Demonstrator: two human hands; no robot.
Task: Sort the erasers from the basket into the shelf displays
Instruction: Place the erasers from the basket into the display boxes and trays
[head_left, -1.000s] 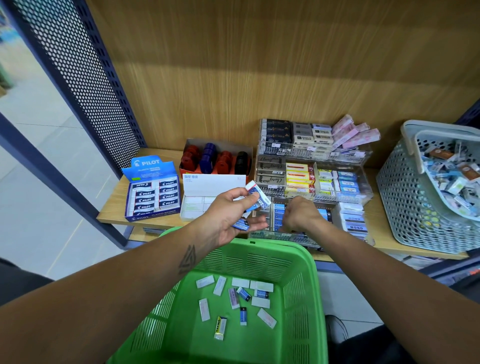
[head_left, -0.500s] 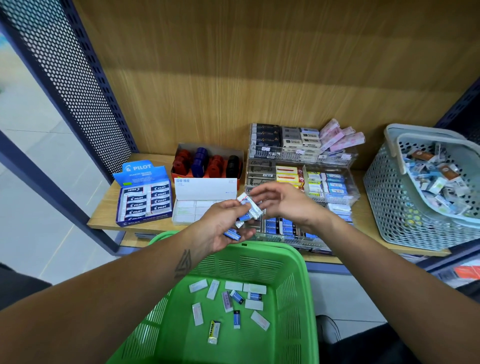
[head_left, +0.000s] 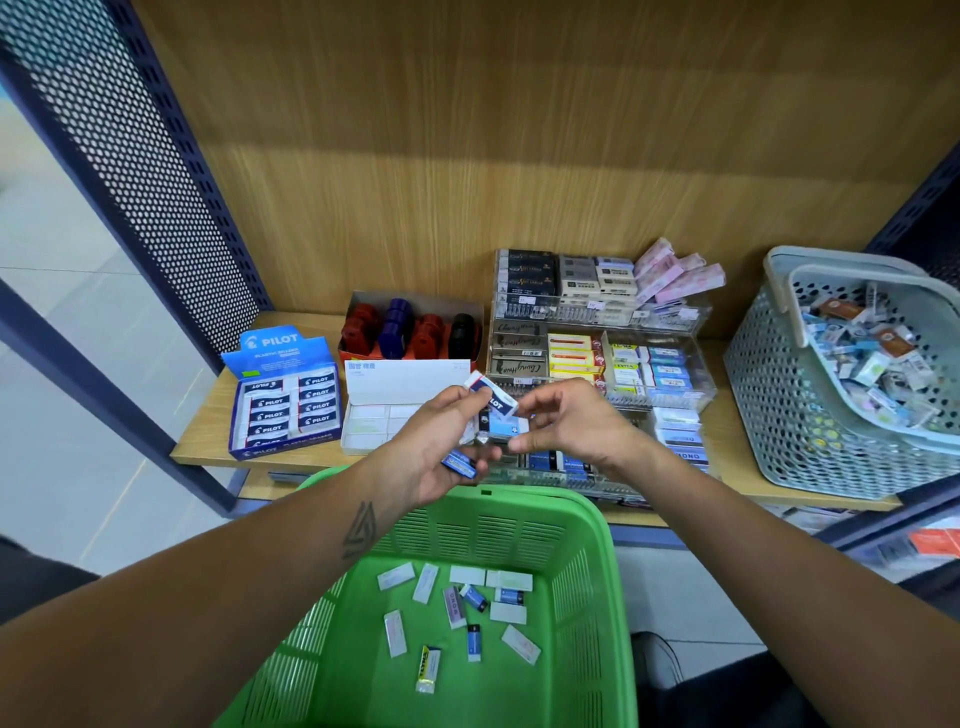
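Note:
My left hand (head_left: 441, 447) holds several small erasers above the green basket (head_left: 587, 561): a Pilot eraser (head_left: 493, 397) sticks up at the fingertips and a dark blue eraser (head_left: 460, 464) lies at the palm. My right hand (head_left: 566, 423) meets it, thumb and fingers pinching a light blue eraser (head_left: 501, 428) in the left hand's bunch. Several loose erasers (head_left: 457, 608) lie on the basket floor. Behind the hands stands the clear tiered eraser display (head_left: 660, 374) on the wooden shelf (head_left: 208, 431).
A blue Pilot eraser box (head_left: 285, 400) sits at shelf left, beside a white open box (head_left: 384, 410) and a carton of red, blue and black items (head_left: 410, 330). A grey basket (head_left: 779, 395) full of mixed erasers stands at the right. Perforated metal panel on the left.
My right hand left the lower tier of the display and came back to my left hand, where it now pinches an eraser. The left hand stayed in place with its erasers.

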